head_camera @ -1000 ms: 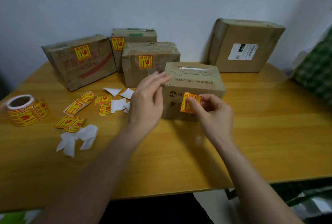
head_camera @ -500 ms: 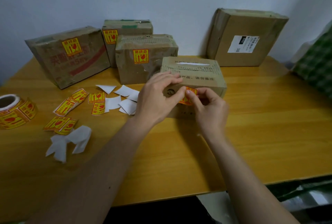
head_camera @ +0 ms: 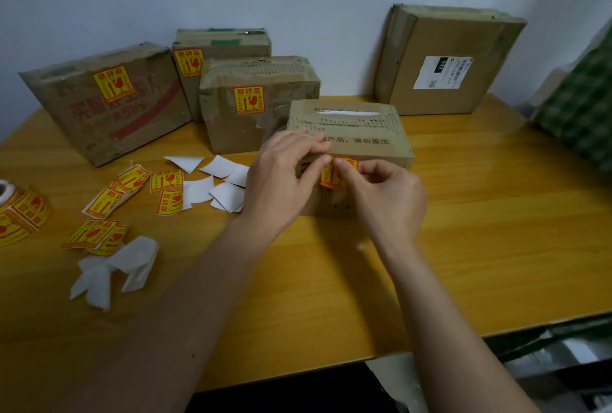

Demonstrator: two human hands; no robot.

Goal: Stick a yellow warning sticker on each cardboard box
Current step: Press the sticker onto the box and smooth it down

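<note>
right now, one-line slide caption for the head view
Both hands, left and right, press a yellow sticker onto the front box; three boxes behind already carry theirs.

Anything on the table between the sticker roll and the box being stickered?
Head view: loose yellow stickers and white backing scraps lie between the roll and box.
</note>
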